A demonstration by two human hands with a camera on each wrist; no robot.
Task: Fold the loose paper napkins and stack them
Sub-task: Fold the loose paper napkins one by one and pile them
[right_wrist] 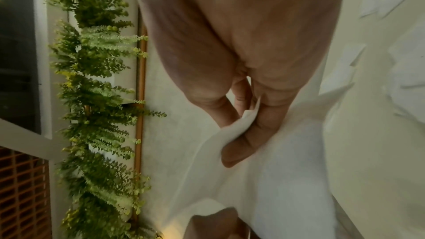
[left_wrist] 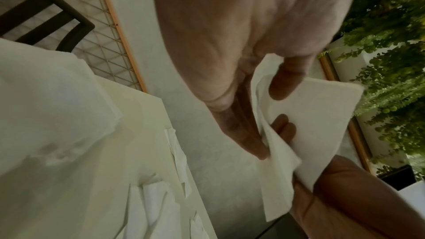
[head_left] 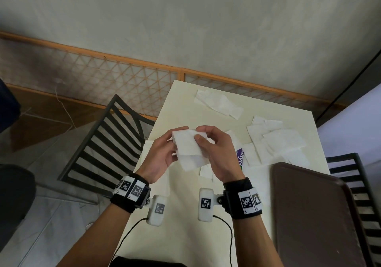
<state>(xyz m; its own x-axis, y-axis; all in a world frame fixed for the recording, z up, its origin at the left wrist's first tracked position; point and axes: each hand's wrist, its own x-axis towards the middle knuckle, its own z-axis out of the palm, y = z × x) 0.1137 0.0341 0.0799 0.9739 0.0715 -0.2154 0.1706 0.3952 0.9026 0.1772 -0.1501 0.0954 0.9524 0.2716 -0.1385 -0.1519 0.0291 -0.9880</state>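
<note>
White folded napkin [head_left: 188, 147] held above table; loose napkins [head_left: 274, 141] lie scattered.

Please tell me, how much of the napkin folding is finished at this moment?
Early stage, it seems. Done: I cannot pick out a clear stack of folded napkins; the brown tray looks bare. In hand: the left hand and right hand both hold one white napkin above the table, partly folded. Left: loose napkins at the right and more at the far edge.
</note>
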